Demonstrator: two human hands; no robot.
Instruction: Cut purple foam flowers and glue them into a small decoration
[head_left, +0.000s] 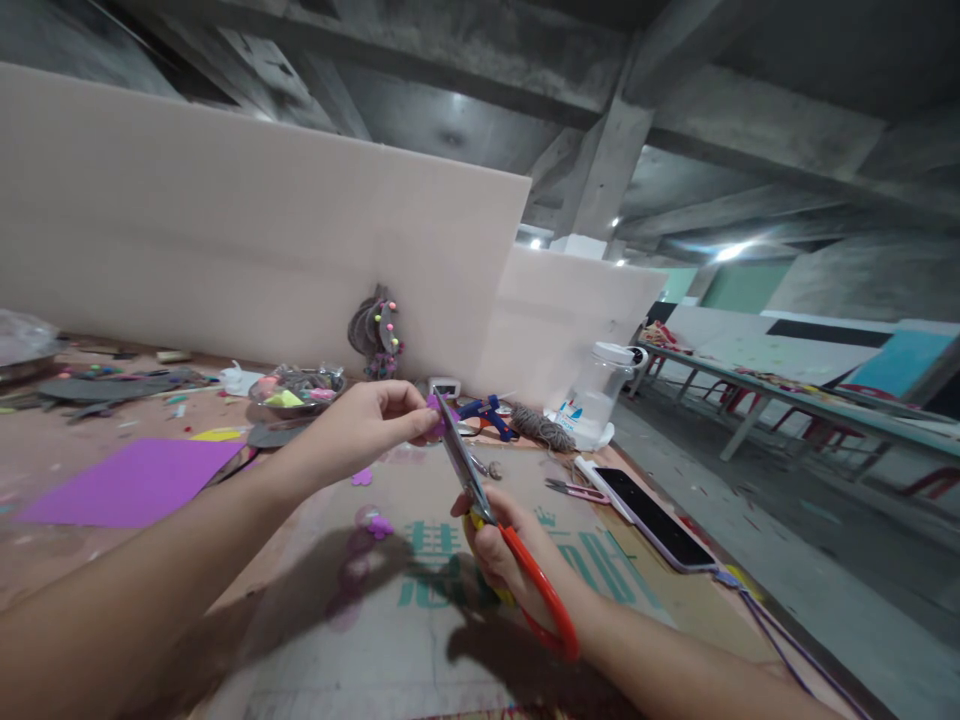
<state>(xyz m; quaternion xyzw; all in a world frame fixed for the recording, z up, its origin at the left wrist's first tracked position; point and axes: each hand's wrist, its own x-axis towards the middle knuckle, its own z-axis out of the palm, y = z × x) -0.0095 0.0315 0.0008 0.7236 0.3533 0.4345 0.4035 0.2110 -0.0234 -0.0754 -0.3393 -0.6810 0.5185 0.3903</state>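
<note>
My left hand point(375, 425) pinches a small purple foam piece point(435, 418) above the cardboard sheet. In my right hand point(517, 550) is a pair of scissors point(541, 590) with red handles, its long blades reaching up to the purple piece at my left fingertips. Whether the blades are parted there is hard to see. Under my hands, small purple flower-shaped pieces point(379, 526) lie on the cardboard point(300, 655) with green print. A yellow thing, partly hidden, shows between my right fingers and the scissors.
A purple sheet point(135, 482) lies at left, near a bowl of small craft bits point(296, 388). Behind are a blue glue gun point(489, 415), grey yarn point(544, 428) and a clear jug point(600, 395). Small snips point(576, 490) and a phone point(656, 515) lie at right, by the table edge.
</note>
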